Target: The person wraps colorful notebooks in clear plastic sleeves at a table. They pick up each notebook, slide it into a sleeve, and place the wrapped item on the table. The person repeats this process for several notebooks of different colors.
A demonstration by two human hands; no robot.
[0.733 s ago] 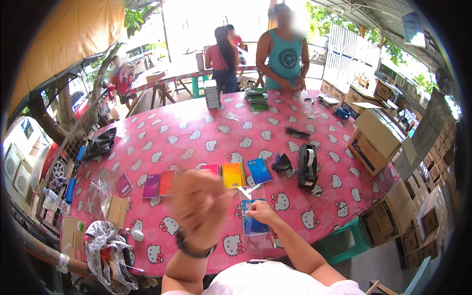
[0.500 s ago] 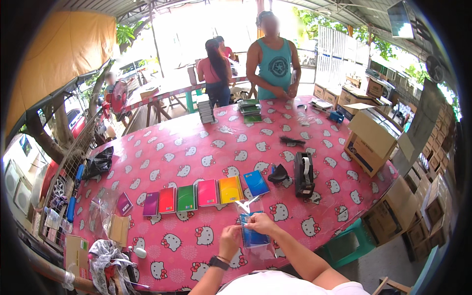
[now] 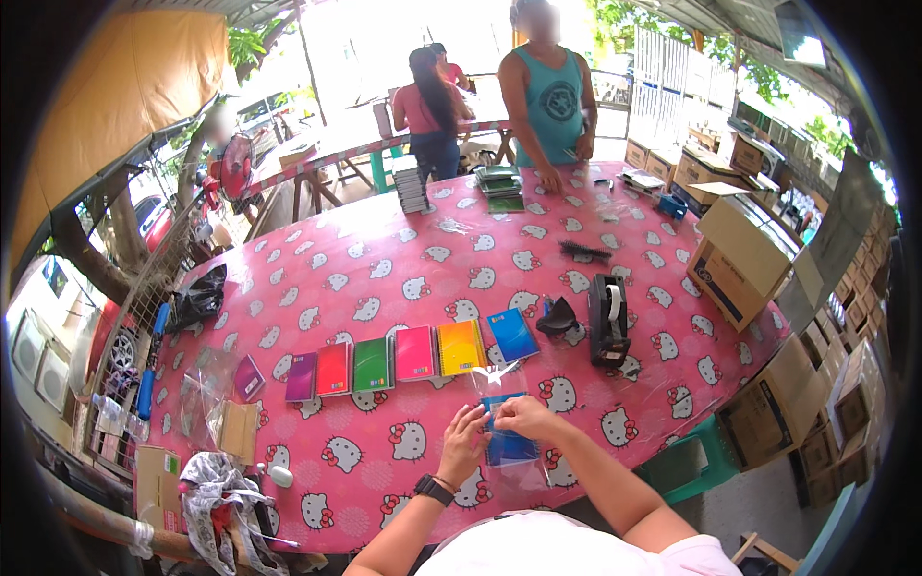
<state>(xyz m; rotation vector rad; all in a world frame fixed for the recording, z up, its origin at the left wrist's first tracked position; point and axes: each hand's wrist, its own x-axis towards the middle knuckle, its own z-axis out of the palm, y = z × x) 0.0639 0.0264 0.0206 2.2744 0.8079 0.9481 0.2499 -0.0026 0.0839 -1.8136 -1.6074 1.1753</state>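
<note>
Both hands low at the near edge of a round table under a pink cloth printed with white cat faces (image 3: 384, 278). Left hand (image 3: 464, 444), black watch on the wrist, fingers spread and resting against the left edge of a clear plastic sleeve holding a blue notebook (image 3: 507, 437); not closed around it. Right hand (image 3: 523, 415) curled, pinching the sleeve near its top edge. Sleeve lying flat on the cloth between the two hands, just below a row of small spiral notebooks: purple (image 3: 302, 376), red (image 3: 334, 369), green (image 3: 373, 364), pink (image 3: 415, 352), yellow-orange (image 3: 461, 347), blue (image 3: 512, 333), side by side, spines nearly touching. Right of the row, a black tape dispenser with a white roll (image 3: 609, 320). At the left rim, loose clear plastic bags (image 3: 206, 384) and a small brown cardboard piece (image 3: 237, 429). At the far side, stacked notebooks (image 3: 500, 182) and a person in a teal sleeveless top (image 3: 552, 101) touching the table. Open brown cardboard boxes (image 3: 744, 254) off to the right.
</note>
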